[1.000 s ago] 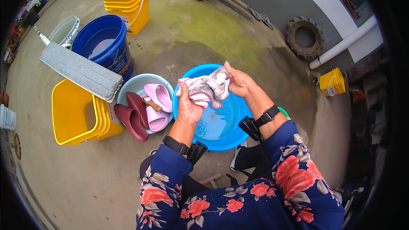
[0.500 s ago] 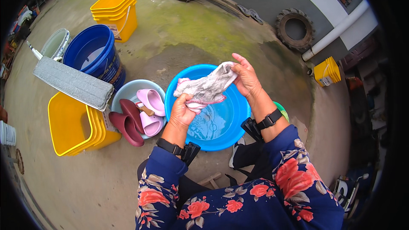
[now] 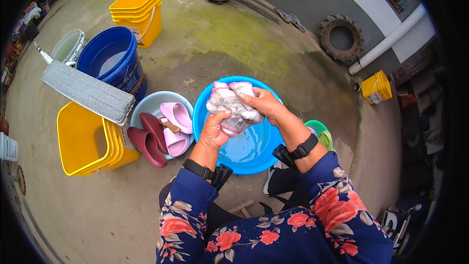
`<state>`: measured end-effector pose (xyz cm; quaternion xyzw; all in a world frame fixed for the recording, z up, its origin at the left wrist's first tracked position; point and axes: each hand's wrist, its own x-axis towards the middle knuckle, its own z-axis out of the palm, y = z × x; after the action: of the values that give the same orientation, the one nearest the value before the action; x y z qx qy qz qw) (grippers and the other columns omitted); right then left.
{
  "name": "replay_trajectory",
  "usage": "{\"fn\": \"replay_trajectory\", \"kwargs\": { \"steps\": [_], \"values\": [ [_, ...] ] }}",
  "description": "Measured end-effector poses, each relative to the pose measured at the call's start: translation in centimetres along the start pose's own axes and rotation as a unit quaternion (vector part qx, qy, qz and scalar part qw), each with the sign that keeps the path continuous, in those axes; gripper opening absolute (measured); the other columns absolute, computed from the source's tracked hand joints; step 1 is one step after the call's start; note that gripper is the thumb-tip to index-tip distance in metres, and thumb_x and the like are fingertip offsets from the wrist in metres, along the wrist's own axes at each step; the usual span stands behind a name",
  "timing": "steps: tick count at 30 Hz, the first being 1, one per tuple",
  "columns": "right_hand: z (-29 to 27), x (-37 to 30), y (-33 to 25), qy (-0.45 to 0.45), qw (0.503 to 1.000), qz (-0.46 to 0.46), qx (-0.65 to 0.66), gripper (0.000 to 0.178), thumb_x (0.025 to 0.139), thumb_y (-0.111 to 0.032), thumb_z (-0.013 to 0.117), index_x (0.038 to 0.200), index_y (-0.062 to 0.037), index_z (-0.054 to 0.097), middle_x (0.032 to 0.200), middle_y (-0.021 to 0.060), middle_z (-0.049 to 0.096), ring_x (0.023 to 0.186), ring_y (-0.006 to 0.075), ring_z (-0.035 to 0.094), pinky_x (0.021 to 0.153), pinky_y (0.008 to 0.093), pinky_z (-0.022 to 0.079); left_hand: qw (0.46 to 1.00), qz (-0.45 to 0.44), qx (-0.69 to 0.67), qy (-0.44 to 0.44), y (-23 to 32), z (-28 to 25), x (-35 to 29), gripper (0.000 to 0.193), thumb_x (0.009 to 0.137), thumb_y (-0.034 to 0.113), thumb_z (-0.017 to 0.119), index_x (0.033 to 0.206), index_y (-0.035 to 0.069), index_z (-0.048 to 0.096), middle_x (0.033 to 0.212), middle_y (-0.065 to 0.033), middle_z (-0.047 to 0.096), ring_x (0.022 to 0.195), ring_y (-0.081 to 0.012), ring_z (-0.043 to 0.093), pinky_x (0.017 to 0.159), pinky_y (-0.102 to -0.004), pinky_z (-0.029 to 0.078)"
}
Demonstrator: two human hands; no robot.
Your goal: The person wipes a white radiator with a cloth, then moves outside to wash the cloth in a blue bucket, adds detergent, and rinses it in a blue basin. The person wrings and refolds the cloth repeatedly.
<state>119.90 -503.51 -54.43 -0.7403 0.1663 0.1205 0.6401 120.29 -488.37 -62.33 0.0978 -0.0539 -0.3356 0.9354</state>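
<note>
Bunched between my two hands is a wet greyish-white cloth (image 3: 228, 102) with pink edging. My left hand (image 3: 213, 129) grips its lower left part, thumb on top. On the other side, my right hand (image 3: 267, 106) clasps the right part, its thumb pressed onto the folds. The fingers beneath the cloth are hidden. Both hands are above a round blue basin (image 3: 280, 143) holding some water.
Left of it, a pale basin (image 3: 140, 109) holds pink clogs (image 3: 177, 116), dark red clogs (image 3: 146, 145) and a brush. Yellow buckets (image 3: 73, 152), a blue bucket (image 3: 110, 58) and a grey flat mop (image 3: 88, 93) stand further left. A green basin (image 3: 318, 127) sits at my right.
The cloth was stretched out between my hands and is now gathered into a bundle. My right hand has moved down and closer to my left, its fingers closing round the cloth.
</note>
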Motion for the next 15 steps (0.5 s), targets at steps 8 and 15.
{"fn": "replay_trajectory", "kwargs": {
  "steps": [8, 15],
  "values": [
    [-3.1, 1.5, -1.1, 0.033, 0.954, -0.053, 0.292, 0.019, 0.080, -0.015, 0.058, 0.093, -0.0025, 0.056, 0.089, 0.0087, 0.061, 0.079, 0.0196, 0.059, 0.074, 0.0348, 0.048, 0.999, -0.020, -0.032, 0.038, 0.3, 0.6, 0.2, 0.051, 0.078, 0.021, 0.054, 0.123, 0.004, 0.037, 0.123, -0.0166, 0.044, 0.112, -0.0332, 0.044, 0.093, -0.0514, 0.035],
    [-3.5, 1.1, -2.0, -0.001, 0.895, -0.054, 0.443, 0.021, 0.075, -0.013, 0.057, 0.093, -0.0029, 0.055, 0.094, 0.0102, 0.059, 0.088, 0.0230, 0.056, 0.084, 0.0382, 0.043, 0.995, 0.005, -0.071, -0.068, 0.5, 2.1, -0.1, 0.070, 0.071, 0.041, 0.065, 0.125, 0.009, 0.035, 0.126, -0.0138, 0.041, 0.115, -0.0323, 0.041, 0.092, -0.0513, 0.037]
  ]
}}
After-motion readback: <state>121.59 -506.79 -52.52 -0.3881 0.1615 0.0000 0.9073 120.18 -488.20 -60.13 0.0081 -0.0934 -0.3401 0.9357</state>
